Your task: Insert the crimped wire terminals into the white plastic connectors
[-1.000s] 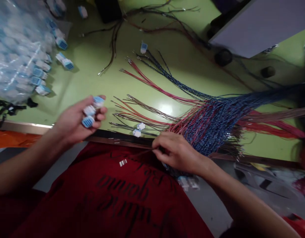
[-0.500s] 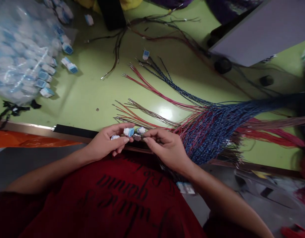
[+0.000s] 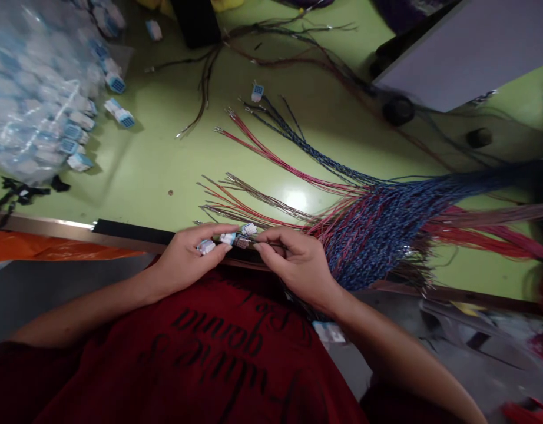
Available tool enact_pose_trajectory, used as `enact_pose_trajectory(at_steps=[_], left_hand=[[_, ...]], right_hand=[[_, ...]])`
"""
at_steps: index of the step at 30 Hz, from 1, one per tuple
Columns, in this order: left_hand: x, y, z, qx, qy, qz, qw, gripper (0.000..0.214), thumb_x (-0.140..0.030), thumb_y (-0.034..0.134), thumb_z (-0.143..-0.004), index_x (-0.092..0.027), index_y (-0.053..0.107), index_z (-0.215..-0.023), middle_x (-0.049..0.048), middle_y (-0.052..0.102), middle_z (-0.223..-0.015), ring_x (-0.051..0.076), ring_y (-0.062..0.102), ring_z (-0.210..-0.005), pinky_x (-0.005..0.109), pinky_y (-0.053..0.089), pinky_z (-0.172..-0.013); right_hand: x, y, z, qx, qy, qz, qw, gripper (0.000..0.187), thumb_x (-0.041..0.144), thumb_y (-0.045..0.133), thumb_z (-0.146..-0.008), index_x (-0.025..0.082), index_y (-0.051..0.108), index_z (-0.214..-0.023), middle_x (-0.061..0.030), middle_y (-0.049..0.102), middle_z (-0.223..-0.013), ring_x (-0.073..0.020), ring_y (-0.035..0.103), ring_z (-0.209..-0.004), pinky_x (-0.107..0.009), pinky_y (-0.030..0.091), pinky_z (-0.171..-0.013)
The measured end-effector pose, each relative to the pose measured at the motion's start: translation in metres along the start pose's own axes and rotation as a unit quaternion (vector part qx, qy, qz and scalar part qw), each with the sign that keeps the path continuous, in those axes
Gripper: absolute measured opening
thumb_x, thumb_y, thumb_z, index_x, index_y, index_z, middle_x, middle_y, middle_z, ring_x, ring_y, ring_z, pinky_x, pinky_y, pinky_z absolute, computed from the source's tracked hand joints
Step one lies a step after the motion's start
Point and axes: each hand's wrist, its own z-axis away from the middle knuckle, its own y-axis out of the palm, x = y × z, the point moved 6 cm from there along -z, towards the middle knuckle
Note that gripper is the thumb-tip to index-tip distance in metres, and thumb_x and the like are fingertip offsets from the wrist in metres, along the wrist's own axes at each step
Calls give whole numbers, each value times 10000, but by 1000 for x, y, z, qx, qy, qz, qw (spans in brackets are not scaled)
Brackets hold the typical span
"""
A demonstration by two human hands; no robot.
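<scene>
My left hand [image 3: 194, 250] pinches a small blue-and-white connector housing [image 3: 228, 238] between thumb and forefinger. A second white connector [image 3: 205, 247] sits in its palm. My right hand [image 3: 293, 256] is closed, thumb against forefinger, on a thin wire [image 3: 255, 239] pointing at the held connector. Just between the hands show a white connector [image 3: 249, 229] and a brownish one [image 3: 242, 242]; what supports them is hidden. Beyond the hands, loose red wires [image 3: 262, 152] with metal terminals fan out on the table, next to orange and brown ones [image 3: 236, 200].
A thick bundle of blue wires [image 3: 377, 229] lies right of my hands. On the left stands a clear bag of connectors [image 3: 37, 94], with a loose connector [image 3: 120, 113] beside it. A connector [image 3: 257, 92] rests by the blue wire ends. A grey box [image 3: 466, 53] occupies the back right.
The connector in my left hand has turned, showing less of its blue face. The second one in the palm shows more of its side. My right hand stays nearly in place.
</scene>
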Motion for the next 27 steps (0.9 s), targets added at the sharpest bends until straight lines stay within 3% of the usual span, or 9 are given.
enact_pose_trajectory(at_steps=[4,8,10,14,17,21,24,27], left_hand=[[-1,1,0,12,-2,-4,1000,317,-258,674,-768,-278,725,-1080,24,723,-949,112,555,-539,237,462,-472],[2,6,-1,52,-67,63,994,454,-186,720,-693,-242,677,-1142,-39,628,-615,88,454,-418,210,389,-393],[6,9,-1,76,-106,123,984,447,-201,726,-700,-233,658,-1140,-58,577,-548,79,423,-377,199,361,-359],[11,18,-2,127,-164,282,937,203,-332,675,-784,-169,666,-905,-8,625,-642,40,389,-328,173,275,-294],[11,23,-2,150,-207,382,888,209,-316,606,-818,-118,647,-765,2,591,-613,24,381,-329,153,280,-295],[14,27,-5,153,-263,448,841,117,-203,568,-800,-108,633,-821,-20,552,-578,24,371,-324,124,265,-273],[15,29,-7,160,-283,468,822,129,-185,526,-807,-146,608,-899,-29,560,-545,48,381,-300,124,263,-248],[15,30,-8,163,-299,474,812,128,-218,476,-851,-165,588,-817,-32,547,-492,61,368,-270,136,266,-233]], right_hand=[[-2,1,0,5,0,-3,1000,114,254,582,-824,192,674,-800,26,577,-616,-78,442,-535,-216,352,-490],[-1,0,1,-2,-5,1,1000,99,241,587,-817,190,663,-780,43,533,-582,-67,403,-502,-212,329,-470],[-1,-1,1,-3,-4,0,1000,100,238,581,-819,192,663,-787,42,543,-592,-64,397,-495,-211,321,-461],[-1,-2,1,-4,-8,1,1000,97,229,580,-819,193,669,-805,40,554,-594,-66,402,-494,-215,329,-464],[0,-2,0,-6,-17,5,1000,93,217,583,-816,189,671,-804,42,548,-589,-62,392,-486,-215,332,-464],[1,1,-1,-8,-26,7,1000,91,201,584,-814,188,673,-805,43,566,-599,-60,412,-488,-207,344,-468],[2,2,-1,-11,-41,1,999,88,185,590,-811,179,678,-806,37,598,-620,-58,438,-497,-199,358,-477],[2,3,-1,-10,-45,-6,999,86,184,593,-813,179,678,-813,36,612,-634,-56,441,-495,-193,365,-477]])
